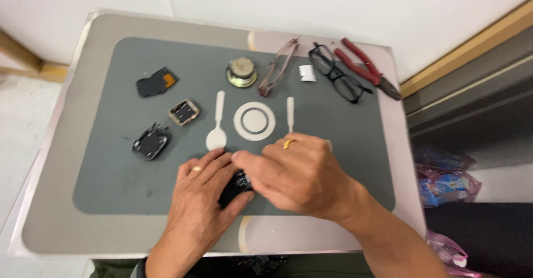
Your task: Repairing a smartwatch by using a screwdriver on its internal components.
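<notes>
My left hand (202, 195) grips a small black device (235, 187) near the front edge of the grey mat (116, 178). My right hand (297, 172) lies over the device from the right, its fingertips pinched at the device's top. Both hands wear a ring. Most of the device is hidden under my fingers. A white spoon-shaped pry tool (217, 124) lies just beyond my left hand.
On the mat lie a white ring disc (254, 121), a thin white stick tool (290, 113), a gold square frame (184, 112), black casing parts (150, 142) (155, 82), a round speaker (242, 72), two pairs of glasses (279, 66) (338, 72) and red pliers (369, 69).
</notes>
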